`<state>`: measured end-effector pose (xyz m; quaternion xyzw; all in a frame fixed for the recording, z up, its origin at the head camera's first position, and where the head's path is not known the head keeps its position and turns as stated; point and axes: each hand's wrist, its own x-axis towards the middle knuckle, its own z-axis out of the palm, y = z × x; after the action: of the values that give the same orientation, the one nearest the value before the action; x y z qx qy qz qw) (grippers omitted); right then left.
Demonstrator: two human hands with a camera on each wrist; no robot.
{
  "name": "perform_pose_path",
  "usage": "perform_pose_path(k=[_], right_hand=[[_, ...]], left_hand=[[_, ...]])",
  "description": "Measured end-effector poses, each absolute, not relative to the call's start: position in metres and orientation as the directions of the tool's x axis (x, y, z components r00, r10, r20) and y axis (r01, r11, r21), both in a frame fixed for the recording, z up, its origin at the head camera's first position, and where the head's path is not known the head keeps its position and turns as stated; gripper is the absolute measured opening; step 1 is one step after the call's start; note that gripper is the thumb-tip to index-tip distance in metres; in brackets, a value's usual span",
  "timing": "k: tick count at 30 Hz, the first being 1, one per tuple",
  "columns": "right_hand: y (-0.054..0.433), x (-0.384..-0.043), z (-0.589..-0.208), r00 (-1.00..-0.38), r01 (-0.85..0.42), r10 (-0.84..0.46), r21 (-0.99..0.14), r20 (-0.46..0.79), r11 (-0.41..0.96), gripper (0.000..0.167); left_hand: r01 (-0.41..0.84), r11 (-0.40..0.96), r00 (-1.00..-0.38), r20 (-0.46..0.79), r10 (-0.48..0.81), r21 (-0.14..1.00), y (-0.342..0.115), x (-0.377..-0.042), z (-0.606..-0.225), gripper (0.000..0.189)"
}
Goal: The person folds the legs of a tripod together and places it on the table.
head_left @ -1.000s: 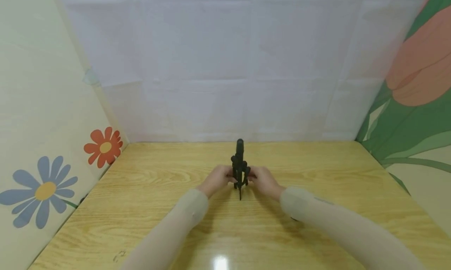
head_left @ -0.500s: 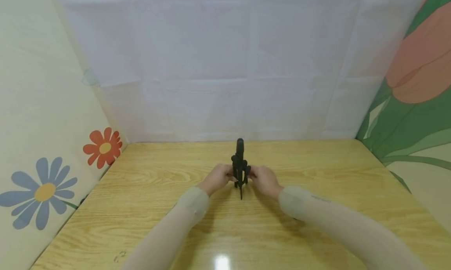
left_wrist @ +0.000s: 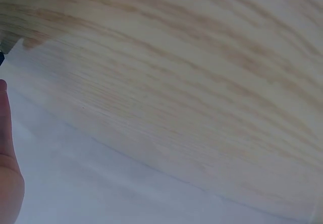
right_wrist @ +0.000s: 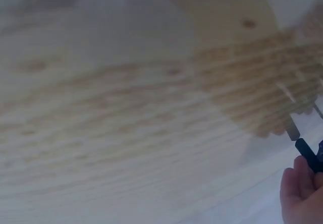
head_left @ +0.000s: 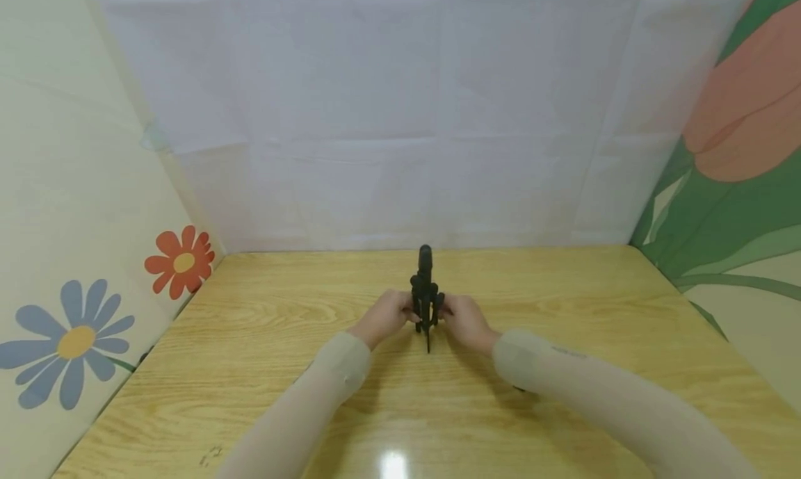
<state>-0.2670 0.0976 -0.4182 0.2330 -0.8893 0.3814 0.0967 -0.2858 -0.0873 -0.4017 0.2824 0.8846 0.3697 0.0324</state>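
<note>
In the head view a black upright stand-like object (head_left: 425,284) is at the middle of the table, with a thick rounded top and several thin leg-like parts below. Its exact kind cannot be made out. My left hand (head_left: 385,315) grips its lower part from the left, and my right hand (head_left: 466,320) holds the opposite side. Most fingers are hidden behind the object. The right wrist view catches a dark leg (right_wrist: 306,153) beside my curled fingers (right_wrist: 290,186). Only a strip of my left hand (left_wrist: 9,178) appears at the edge of the left wrist view.
The shiny wood-grain table (head_left: 432,409) reflects a bright light near its front. A white sheet (head_left: 350,117) hangs behind its back edge. Flower-patterned panels stand at the left (head_left: 56,187) and right (head_left: 738,242). A small dark thing (head_left: 145,355) lies by the table's left edge.
</note>
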Motion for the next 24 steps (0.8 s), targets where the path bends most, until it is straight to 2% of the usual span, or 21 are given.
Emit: perform_pose_path(k=[24], right_hand=[[0.0945, -0.267, -0.4156, -0.909, -0.409, -0.315, -0.722, 0.271, 0.558, 0.017]], left_hand=[[0.457, 0.602, -0.855, 0.136, 0.5, 0.655, -0.0837, -0.2828, -0.4001, 0.024]])
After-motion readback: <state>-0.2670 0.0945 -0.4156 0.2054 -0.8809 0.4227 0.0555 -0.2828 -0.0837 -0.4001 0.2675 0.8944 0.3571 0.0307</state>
